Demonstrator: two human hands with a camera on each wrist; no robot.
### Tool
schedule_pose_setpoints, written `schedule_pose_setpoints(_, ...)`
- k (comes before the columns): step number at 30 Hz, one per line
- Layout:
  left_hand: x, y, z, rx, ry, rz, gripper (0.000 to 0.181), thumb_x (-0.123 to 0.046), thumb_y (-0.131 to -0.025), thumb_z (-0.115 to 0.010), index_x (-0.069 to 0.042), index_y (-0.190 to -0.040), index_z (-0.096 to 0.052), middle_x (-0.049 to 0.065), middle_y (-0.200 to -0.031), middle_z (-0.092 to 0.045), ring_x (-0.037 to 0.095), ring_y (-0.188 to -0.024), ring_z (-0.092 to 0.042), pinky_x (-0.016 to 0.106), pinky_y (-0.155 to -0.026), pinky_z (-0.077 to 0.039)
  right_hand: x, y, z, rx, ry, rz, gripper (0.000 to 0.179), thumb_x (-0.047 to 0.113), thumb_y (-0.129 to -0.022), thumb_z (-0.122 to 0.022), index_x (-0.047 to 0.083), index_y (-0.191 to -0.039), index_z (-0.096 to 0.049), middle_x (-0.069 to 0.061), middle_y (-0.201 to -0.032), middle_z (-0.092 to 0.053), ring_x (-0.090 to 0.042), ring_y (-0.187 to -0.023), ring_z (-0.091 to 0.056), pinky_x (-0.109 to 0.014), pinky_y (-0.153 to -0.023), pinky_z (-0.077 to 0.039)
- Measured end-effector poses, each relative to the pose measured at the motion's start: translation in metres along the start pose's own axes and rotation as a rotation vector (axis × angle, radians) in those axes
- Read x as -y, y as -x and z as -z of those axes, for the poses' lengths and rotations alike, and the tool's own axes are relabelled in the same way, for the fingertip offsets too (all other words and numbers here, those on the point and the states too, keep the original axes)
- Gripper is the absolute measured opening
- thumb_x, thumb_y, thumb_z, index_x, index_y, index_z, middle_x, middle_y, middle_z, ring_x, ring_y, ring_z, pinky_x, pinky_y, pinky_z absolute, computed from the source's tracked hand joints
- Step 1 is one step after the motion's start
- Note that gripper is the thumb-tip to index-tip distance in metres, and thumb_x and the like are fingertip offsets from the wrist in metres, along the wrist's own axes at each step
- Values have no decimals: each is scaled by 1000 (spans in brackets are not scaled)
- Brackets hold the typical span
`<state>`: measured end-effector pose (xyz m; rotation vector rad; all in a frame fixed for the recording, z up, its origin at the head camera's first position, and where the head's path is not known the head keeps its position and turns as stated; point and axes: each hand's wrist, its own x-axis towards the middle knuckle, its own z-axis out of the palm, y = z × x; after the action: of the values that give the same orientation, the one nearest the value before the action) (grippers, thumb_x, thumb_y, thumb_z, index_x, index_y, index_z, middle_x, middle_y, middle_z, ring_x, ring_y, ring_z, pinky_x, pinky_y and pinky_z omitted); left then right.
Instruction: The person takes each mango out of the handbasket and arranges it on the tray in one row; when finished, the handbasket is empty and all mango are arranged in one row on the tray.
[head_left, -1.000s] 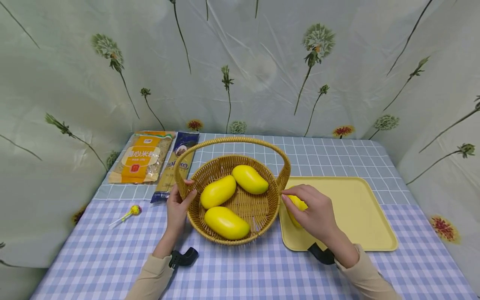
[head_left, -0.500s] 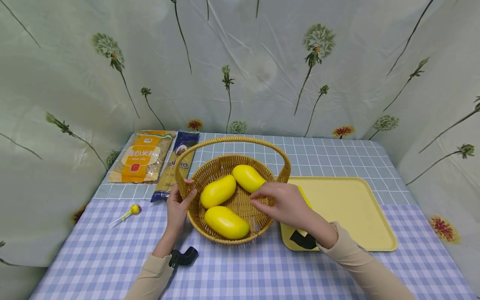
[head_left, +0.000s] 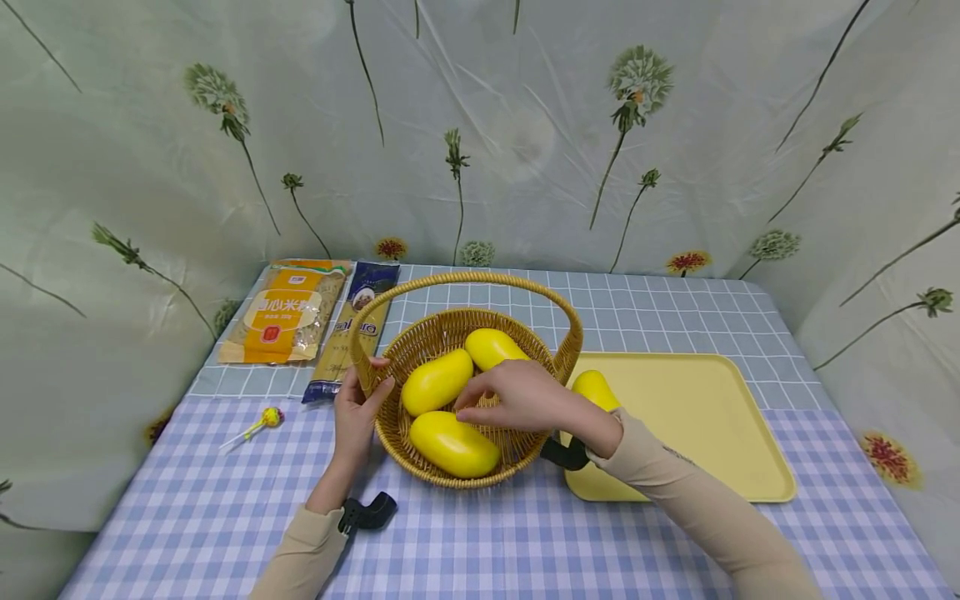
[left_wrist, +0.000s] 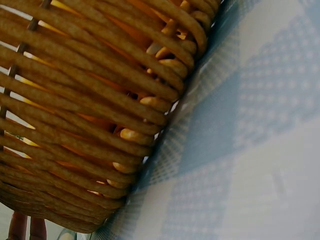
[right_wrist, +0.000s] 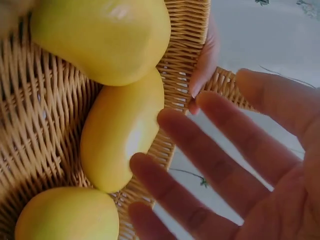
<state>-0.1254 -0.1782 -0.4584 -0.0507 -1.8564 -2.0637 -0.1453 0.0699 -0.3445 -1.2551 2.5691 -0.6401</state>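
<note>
A round wicker basket (head_left: 442, 332) with a tall handle stands at the middle of the table. Inside lie three yellow mangoes: one at the back (head_left: 491, 346), one at the left (head_left: 437, 382) and one at the front (head_left: 453, 444). My left hand (head_left: 356, 421) grips the basket's left side at the foot of its handle, thumb over the rim. Above the basket's inside is my right hand (head_left: 517, 398), fingers loosely spread in the right wrist view, holding nothing, close to the mangoes. A fourth mango (head_left: 595, 388) lies on the yellow tray (head_left: 697, 425), partly behind my right wrist.
At the back left lie an orange-labelled food packet (head_left: 281, 317) and a long blue-and-gold packet (head_left: 352, 333). A lollipop (head_left: 262, 423) sits left of my left hand. The basket handle (head_left: 465, 277) arches over the basket. Floral curtains enclose the checked table.
My right hand has moved left from over the tray's mango, across the basket's right rim, to above the mangoes inside. My left hand and the basket stay put.
</note>
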Motion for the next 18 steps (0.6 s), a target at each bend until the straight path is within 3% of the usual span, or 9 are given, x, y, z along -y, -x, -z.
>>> schedule_pose_setpoints(11,1,0,0,2,9,-16,30,2,-90,-61,10,-116,-50,12,-115,-58,21,-113,-51,26,-91,-42,7,-23,-7,206,31,-71,36,43,-87,-66,23,-116,-69,12,-110,-66,-9,-101,-60,-28,-78,-45)
schedule_pose_setpoints(18,0,0,0,-1,0,4,30,2,-90,-61,9,-117,-51,15,-117,-56,20,-114,-50,26,-92,-41,10,-31,-15,270,93,-84,43,46,-84,-69,23,-119,-67,8,-112,-65,-8,-97,-57,-28,-80,-44)
